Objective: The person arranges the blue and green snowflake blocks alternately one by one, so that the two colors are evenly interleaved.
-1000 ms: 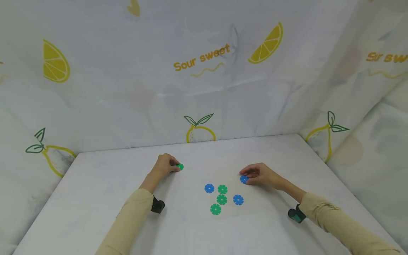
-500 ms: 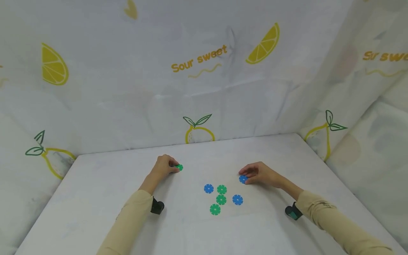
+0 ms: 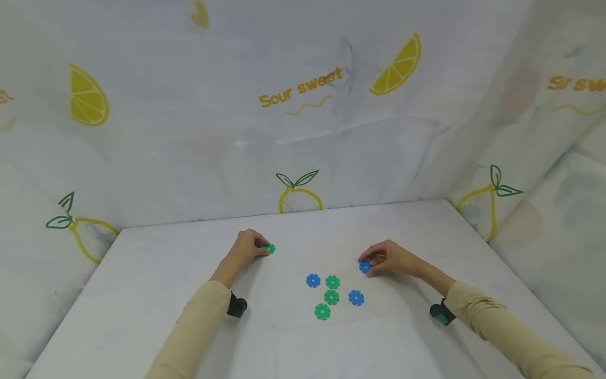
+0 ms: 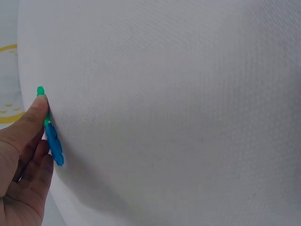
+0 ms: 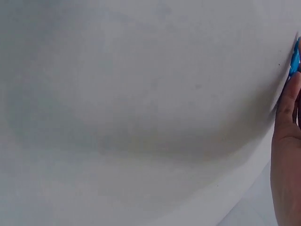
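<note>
My left hand (image 3: pixel 247 245) pinches a green notched plastic disc (image 3: pixel 270 248) between thumb and fingers, over the table's far left part. In the left wrist view a blue disc (image 4: pixel 54 144) adjoins the green disc (image 4: pixel 41 90) edge to edge; from the head most of the blue one is hidden by the fingers. My right hand (image 3: pixel 389 258) pinches a blue notched disc (image 3: pixel 365 267) at the right, close to the tabletop. Only a sliver of that blue disc (image 5: pixel 295 60) shows at the edge of the right wrist view.
Between the hands, several loose discs lie flat on the white table (image 3: pixel 156 295): blue ones (image 3: pixel 313 280) (image 3: pixel 356 298) and green ones (image 3: pixel 332 282) (image 3: pixel 332 297) (image 3: pixel 322 311). Behind the table hangs a white cloth (image 3: pixel 213 158) with lemon prints.
Both hands keep their holds and stay nearly in place. The head view shifts slightly; the loose discs lie as before.
</note>
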A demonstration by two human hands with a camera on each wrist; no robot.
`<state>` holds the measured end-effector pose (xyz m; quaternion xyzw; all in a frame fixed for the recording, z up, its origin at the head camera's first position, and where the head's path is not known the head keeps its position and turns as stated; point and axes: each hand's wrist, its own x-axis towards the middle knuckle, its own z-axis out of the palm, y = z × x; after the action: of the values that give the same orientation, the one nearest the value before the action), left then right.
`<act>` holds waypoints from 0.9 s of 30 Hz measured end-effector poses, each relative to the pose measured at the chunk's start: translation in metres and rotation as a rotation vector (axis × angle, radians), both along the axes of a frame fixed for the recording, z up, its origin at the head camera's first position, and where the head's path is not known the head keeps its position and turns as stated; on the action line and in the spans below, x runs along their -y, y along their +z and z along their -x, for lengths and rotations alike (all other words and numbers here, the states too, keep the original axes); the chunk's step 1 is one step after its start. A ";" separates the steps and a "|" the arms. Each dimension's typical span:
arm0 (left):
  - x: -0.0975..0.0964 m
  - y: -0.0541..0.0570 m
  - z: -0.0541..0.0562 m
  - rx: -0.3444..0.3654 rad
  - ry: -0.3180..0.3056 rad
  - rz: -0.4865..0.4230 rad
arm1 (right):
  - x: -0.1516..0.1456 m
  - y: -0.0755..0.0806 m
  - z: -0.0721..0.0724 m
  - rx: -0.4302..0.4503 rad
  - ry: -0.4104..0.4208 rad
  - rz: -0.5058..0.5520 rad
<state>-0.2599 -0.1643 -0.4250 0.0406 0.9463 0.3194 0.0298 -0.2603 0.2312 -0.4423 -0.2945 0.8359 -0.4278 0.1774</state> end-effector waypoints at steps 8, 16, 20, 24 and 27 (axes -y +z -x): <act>0.000 -0.002 0.000 0.004 0.016 -0.004 | -0.001 0.004 0.003 -0.019 0.061 -0.022; 0.000 0.000 0.001 0.005 0.017 -0.014 | -0.001 0.002 0.001 -0.091 -0.023 -0.018; 0.000 -0.001 0.001 -0.002 0.019 -0.014 | -0.001 0.004 0.000 -0.106 -0.059 0.005; 0.001 -0.003 0.001 -0.012 0.011 -0.017 | 0.000 0.007 0.001 -0.117 -0.094 0.040; 0.002 -0.003 0.002 -0.016 0.009 -0.020 | 0.004 0.010 0.004 -0.123 -0.106 0.048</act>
<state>-0.2616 -0.1661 -0.4279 0.0392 0.9435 0.3285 0.0203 -0.2642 0.2273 -0.4326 -0.2795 0.8491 -0.4378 0.0958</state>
